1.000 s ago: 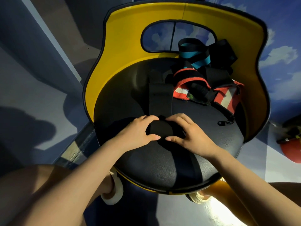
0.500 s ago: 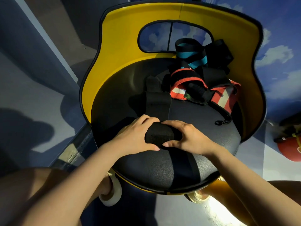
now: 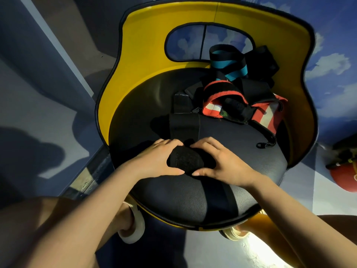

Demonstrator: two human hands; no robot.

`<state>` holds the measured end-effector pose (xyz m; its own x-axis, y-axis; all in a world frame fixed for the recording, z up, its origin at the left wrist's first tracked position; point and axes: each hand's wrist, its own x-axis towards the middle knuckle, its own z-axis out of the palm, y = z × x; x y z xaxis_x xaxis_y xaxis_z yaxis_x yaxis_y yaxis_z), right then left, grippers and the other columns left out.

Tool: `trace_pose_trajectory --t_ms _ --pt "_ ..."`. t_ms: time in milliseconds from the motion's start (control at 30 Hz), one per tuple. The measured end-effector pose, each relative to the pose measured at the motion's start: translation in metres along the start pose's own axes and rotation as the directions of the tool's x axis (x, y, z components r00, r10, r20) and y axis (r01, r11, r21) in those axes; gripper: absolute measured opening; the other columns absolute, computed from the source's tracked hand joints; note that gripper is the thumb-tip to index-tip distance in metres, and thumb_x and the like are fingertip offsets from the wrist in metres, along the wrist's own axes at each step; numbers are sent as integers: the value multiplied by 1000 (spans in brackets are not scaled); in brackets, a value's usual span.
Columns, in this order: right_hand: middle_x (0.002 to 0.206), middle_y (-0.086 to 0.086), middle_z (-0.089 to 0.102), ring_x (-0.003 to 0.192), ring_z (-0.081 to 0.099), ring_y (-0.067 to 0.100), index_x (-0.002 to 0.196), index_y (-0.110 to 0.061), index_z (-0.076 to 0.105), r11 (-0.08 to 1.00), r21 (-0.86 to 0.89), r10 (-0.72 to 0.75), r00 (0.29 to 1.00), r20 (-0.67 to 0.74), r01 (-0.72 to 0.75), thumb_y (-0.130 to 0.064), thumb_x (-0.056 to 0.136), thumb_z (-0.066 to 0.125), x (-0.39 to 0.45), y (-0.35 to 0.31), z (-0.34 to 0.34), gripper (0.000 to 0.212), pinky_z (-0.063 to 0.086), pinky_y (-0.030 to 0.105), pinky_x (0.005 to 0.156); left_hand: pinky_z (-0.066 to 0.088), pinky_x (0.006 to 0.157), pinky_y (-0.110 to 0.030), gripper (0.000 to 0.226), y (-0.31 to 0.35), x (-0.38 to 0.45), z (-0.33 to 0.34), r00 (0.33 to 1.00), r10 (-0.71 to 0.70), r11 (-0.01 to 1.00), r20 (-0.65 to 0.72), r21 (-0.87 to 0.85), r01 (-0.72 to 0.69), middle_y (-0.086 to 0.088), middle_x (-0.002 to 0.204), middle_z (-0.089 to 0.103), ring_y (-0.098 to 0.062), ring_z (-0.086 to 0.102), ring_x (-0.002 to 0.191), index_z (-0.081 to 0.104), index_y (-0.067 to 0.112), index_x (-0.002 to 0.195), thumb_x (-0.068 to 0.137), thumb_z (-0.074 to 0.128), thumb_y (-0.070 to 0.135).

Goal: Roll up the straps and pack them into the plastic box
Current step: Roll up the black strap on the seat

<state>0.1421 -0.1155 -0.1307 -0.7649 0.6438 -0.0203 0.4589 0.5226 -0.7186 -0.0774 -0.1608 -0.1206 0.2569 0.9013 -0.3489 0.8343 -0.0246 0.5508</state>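
Observation:
A black strap lies on the round black seat [image 3: 251, 151] of a yellow chair. Its near end is wound into a thick black roll [image 3: 186, 159]. My left hand [image 3: 154, 161] grips the roll's left side, and my right hand [image 3: 222, 163] grips its right side, thumbs below and fingers over the top. The unrolled part of the black strap [image 3: 184, 127] runs flat away from the roll toward the chair back. A pile of other straps sits at the back right: a red strap with white reflective bands [image 3: 241, 105] and a black and teal strap [image 3: 228, 62]. No plastic box is in view.
The yellow chair back [image 3: 146, 55] curves round the seat, with an oval cut-out. A small black hook [image 3: 265, 145] lies on the seat at the right. A red round object [image 3: 345, 175] sits on the floor at far right. My knees flank the chair.
Both hands have turned the roll forward along the strap; the roll is thicker and the flat stretch ahead is shorter. The view has shifted slightly.

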Motion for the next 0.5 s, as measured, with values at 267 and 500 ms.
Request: trace_pose_trajectory --t_ms 267,500 --pt "130 -6 43 123 42 6 136 -20 43 995 -88 -41 999 4 42 -28 75 77 -1 4 3 71 32 17 106 29 109 -32 74 -6 4 3 999 -5 995 44 -95 9 10 139 31 -12 29 131 33 27 140 78 70 44" --pt "128 -12 47 121 44 -1 134 -28 46 996 42 74 996 45 -76 -30 74 78 3 5 -4 68 30 14 106 36 99 -30 80 6 -3 8 991 54 992 -118 122 -40 10 135 25 -10 27 127 28 30 138 74 72 46"
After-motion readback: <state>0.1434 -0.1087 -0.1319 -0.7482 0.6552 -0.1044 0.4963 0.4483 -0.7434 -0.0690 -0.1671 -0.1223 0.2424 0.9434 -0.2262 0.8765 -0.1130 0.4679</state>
